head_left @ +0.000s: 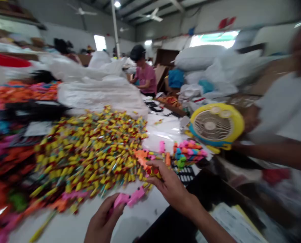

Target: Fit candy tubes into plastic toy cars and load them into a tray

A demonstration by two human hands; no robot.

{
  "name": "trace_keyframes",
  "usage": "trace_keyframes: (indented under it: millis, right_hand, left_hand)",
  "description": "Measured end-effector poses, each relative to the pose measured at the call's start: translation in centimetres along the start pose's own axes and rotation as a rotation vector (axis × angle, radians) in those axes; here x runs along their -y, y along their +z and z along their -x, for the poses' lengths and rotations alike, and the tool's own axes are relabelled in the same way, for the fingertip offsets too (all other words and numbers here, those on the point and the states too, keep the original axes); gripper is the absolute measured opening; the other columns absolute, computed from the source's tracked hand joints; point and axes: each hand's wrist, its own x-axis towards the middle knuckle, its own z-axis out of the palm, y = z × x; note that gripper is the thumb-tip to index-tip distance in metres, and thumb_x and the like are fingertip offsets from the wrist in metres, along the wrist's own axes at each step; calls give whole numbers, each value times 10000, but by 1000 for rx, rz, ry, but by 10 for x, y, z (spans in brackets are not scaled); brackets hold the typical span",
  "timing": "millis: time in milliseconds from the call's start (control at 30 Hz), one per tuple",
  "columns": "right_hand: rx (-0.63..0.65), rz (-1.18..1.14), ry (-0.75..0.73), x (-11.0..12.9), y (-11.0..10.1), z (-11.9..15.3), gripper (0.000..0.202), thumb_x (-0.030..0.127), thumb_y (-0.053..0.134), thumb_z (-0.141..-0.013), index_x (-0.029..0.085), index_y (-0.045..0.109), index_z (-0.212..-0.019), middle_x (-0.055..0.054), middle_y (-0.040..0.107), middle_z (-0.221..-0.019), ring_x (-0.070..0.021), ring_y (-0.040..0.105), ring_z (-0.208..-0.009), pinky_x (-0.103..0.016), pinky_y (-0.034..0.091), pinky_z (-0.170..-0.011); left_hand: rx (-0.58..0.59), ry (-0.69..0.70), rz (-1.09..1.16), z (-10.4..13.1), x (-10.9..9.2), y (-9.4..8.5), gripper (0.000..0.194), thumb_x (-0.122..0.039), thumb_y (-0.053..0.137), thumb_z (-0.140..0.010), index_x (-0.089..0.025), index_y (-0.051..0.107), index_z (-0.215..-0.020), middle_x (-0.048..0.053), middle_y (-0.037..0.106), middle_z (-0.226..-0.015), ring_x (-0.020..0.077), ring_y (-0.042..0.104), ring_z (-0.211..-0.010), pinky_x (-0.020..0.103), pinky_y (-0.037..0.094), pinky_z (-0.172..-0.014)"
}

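Observation:
Between the thumb and fingers of my left hand (106, 216) is a pink plastic piece (133, 197), low over the white table (137, 222). My right hand (169, 187) pinches an orange plastic piece (142, 158) together with small yellow-and-red parts (154, 172), at the right edge of a big heap of yellow parts (97, 145). The two hands are apart. Motion blur hides the fine details of the held pieces.
A stack of coloured pieces (189, 152) lies right of the heap. Beyond it, a person's hands hold a yellow fan (212, 125). Orange pieces (21, 94) and white sacking (97, 91) are at the left and back. Another person (146, 76) works farther off.

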Motion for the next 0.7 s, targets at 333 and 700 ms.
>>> trace_keyframes:
  millis: [333, 700]
  right_hand:
    - [346, -239, -57, -12, 87, 29, 144, 297, 528, -929, 213, 588, -1030, -35, 664, -930, -136, 621, -873, -256, 492, -775]
    - [407, -223, -99, -20, 84, 28, 169, 300, 521, -933, 211, 620, -1037, -50, 691, -925, -141, 633, -869, -265, 508, -770]
  left_hand:
    - [45, 35, 116, 21, 9, -9, 290, -478, 615, -822, -219, 691, -929, 25, 656, -881, 189, 586, -852, 263, 464, -767]
    - [99, 95, 57, 14, 11, -4, 279, -461, 582, -846, -214, 684, -926, 43, 650, -862, 190, 594, -828, 270, 464, -750]
